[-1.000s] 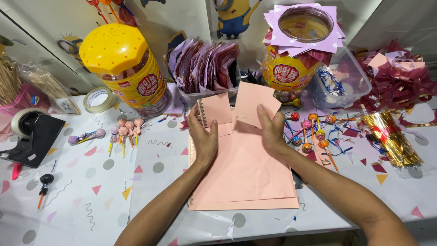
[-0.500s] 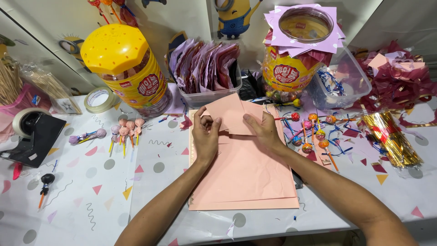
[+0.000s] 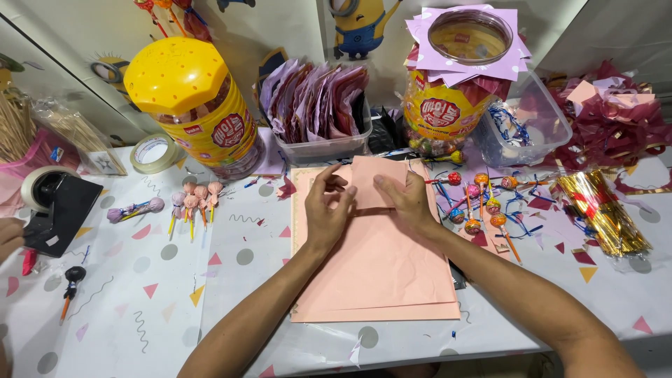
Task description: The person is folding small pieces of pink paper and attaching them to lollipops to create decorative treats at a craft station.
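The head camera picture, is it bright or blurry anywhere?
Head view: bright, even light, soft shadows beneath both hands on the pink paper; the gold foil strips and yellow jar lid glint; the edges bend outward; left hand and right hand look sharp.

1. The left hand (image 3: 327, 210) and right hand (image 3: 404, 201) cover the fold line of the pink paper (image 3: 378, 266).
2. Far left of the left hand, another person's hand (image 3: 8, 236) is cut off by the edge.
3. Beyond the right hand, the jar (image 3: 448, 105) contents are too blurred to tell.
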